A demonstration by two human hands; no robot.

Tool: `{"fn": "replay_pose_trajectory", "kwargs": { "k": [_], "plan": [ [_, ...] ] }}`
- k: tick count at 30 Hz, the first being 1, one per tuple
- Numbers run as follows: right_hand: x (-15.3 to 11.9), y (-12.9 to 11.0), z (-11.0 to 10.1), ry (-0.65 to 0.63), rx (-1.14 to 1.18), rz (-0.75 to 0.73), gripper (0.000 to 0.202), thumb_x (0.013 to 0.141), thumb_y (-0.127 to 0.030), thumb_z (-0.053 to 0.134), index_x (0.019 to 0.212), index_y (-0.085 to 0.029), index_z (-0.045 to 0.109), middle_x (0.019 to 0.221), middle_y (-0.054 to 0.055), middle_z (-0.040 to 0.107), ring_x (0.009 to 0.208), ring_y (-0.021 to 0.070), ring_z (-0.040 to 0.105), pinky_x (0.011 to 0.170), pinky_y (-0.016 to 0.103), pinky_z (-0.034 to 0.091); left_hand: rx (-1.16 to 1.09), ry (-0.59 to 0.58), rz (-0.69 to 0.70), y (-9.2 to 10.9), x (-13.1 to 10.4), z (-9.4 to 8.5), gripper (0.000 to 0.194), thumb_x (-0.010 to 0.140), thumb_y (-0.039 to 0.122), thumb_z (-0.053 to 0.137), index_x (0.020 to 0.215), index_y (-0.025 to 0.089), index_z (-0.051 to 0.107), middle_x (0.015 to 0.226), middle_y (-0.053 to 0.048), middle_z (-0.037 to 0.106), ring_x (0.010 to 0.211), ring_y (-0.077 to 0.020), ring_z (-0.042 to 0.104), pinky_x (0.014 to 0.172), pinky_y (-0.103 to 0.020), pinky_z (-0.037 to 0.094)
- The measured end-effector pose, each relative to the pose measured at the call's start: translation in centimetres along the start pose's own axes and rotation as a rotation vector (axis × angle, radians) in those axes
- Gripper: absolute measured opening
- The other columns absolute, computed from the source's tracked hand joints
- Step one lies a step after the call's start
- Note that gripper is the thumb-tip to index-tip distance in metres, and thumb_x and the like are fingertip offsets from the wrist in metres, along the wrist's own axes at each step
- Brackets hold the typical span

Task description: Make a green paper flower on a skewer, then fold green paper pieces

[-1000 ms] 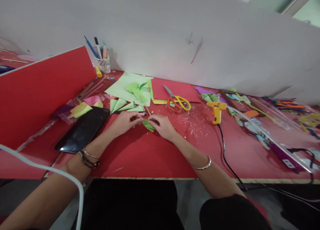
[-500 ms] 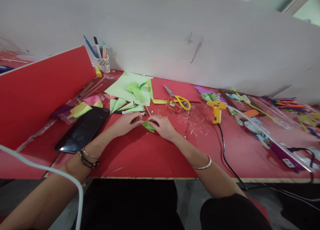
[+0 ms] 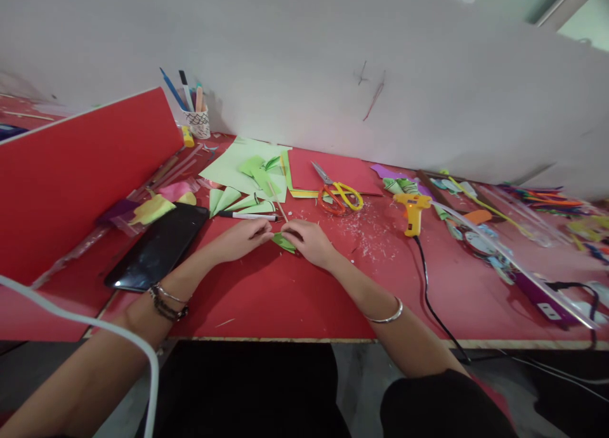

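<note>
A small folded green paper piece [image 3: 285, 241] lies low over the table between my two hands. My right hand [image 3: 308, 241] has thumb and fingers closed on its upper right part. At its left tip, the thumb and fingertips of my left hand [image 3: 242, 238] are pinched together. A thin wooden stick [image 3: 277, 200] slants down to the right fingertips, which hide its lower end; I cannot tell if it is joined to the paper. Just beyond my left hand lie a white marker pen [image 3: 250, 216] and several pale green folded paper cones [image 3: 231, 199].
Scissors [image 3: 337, 189] lie on red sheets [image 3: 333, 165], near white scraps. At right, a yellow glue gun [image 3: 413, 213] stands with its black cord [image 3: 428, 289] trailing over the table edge. A black phone [image 3: 157, 248] and a tilted red board [image 3: 90, 172] are left; a pen cup [image 3: 197, 122] stands behind.
My left hand has dropped very slightly, so more of the marker pen shows. My right hand and the green paper piece look almost unmoved.
</note>
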State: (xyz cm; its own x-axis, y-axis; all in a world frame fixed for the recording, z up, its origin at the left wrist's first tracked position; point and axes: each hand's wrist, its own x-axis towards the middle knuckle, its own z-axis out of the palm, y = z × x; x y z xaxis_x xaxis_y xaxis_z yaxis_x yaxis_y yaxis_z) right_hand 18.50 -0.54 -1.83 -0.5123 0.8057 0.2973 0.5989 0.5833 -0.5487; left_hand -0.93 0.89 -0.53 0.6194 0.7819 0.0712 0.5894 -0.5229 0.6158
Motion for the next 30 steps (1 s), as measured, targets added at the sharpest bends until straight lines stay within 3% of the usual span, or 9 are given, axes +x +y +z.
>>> {"fn": "replay_pose_trajectory", "kwargs": {
  "k": [4,8,12,16,30],
  "plan": [
    [0.02,-0.04,-0.09,0.003,-0.005,0.015,0.019,0.086,-0.027,0.04,0.085,-0.018,0.056,0.083,0.004,0.06,0.075,0.0126,0.053,0.068,0.023,0.037,-0.049,0.073,-0.021,-0.01,0.0,0.11,0.024,0.084,0.038,0.036,0.072,0.018,0.042,0.06,0.003,0.044,0.054,-0.0109,0.041,0.053,-0.021,0.031],
    [0.04,-0.06,-0.14,0.002,-0.021,0.044,0.017,0.086,-0.027,0.041,0.085,-0.019,0.056,0.085,0.003,0.06,0.076,0.0126,0.053,0.068,0.022,0.037,-0.159,0.019,-0.063,-0.28,0.02,0.15,0.022,0.084,0.035,0.037,0.089,0.018,0.051,0.056,0.004,0.052,0.051,-0.0114,0.05,0.052,-0.021,0.036],
    [0.09,-0.01,-0.02,0.004,-0.044,0.057,0.017,0.086,-0.027,0.041,0.084,-0.019,0.056,0.083,0.003,0.06,0.075,0.0124,0.053,0.067,0.022,0.036,-0.092,0.057,-0.041,-0.24,0.04,0.0,0.018,0.081,0.03,0.045,0.075,0.017,0.055,0.06,0.002,0.057,0.053,-0.0105,0.052,0.053,-0.02,0.036],
    [0.14,0.02,0.09,0.001,-0.041,0.052,0.018,0.086,-0.027,0.041,0.085,-0.018,0.056,0.083,0.003,0.06,0.074,0.0122,0.052,0.066,0.022,0.036,-0.098,0.095,-0.079,0.0,0.0,-0.12,0.017,0.079,0.032,0.048,0.074,0.017,0.053,0.062,0.003,0.057,0.049,-0.0093,0.05,0.049,-0.019,0.035],
    [0.02,-0.13,-0.15,-0.016,-0.051,0.012,0.018,0.086,-0.027,0.041,0.086,-0.017,0.056,0.084,0.003,0.059,0.077,0.0118,0.052,0.068,0.021,0.036,-0.049,-0.067,0.043,-0.55,0.01,-0.14,0.021,0.084,0.035,0.039,0.075,0.016,0.044,0.061,0.004,0.042,0.055,-0.0093,0.039,0.051,-0.019,0.029]
  ]
}}
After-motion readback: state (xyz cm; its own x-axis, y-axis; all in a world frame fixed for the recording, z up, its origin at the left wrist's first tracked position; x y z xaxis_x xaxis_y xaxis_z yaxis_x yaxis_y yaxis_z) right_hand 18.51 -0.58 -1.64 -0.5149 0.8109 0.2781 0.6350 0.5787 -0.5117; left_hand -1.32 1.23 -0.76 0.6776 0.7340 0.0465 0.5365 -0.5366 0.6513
